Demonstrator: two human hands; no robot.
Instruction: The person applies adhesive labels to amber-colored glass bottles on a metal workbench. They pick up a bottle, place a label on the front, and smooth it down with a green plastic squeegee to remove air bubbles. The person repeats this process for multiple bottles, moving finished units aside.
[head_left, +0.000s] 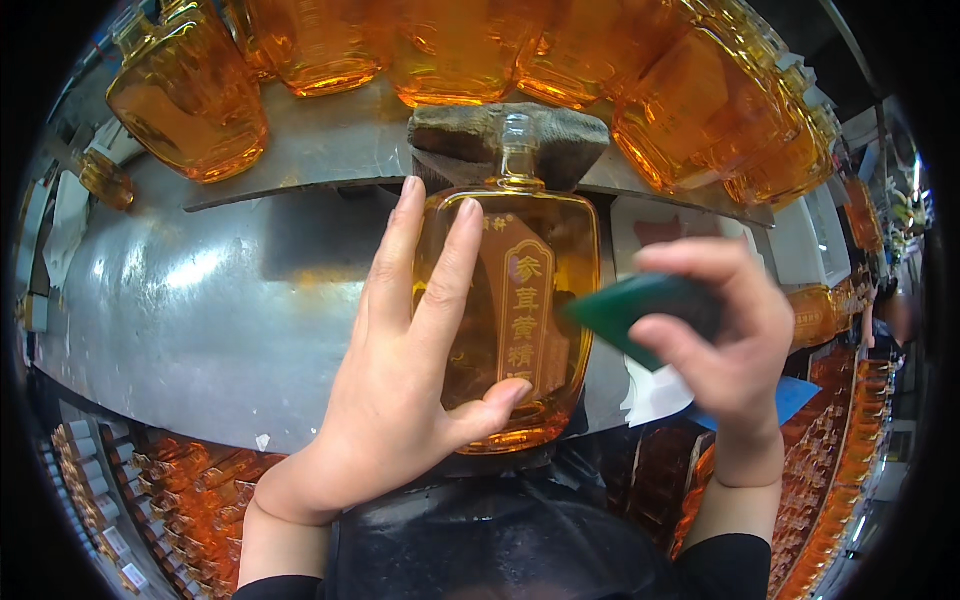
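Note:
A flat amber glass bottle (560,225) with a clear neck lies on its back before me, neck pointing away. Its front bears a brown label panel with gold lettering. My left hand (400,330) rests on the bottle's left side, fingers stretched and spread, with the thumb across its lower front. In my right hand (735,320) a green scraper (640,310) is pinched between thumb and fingers. The scraper is blurred, and its pointed end is at the bottle's right edge; whether it touches the glass I cannot tell. Under the neck sits a grey-brown folded cloth pad (455,135).
Several amber bottles (190,100) stand along the far side of the metal table (200,270). A small amber bottle (105,180) is at the far left. White paper (655,395) and a blue sheet (790,395) lie at right. Rows of bottles (205,490) fill the space below.

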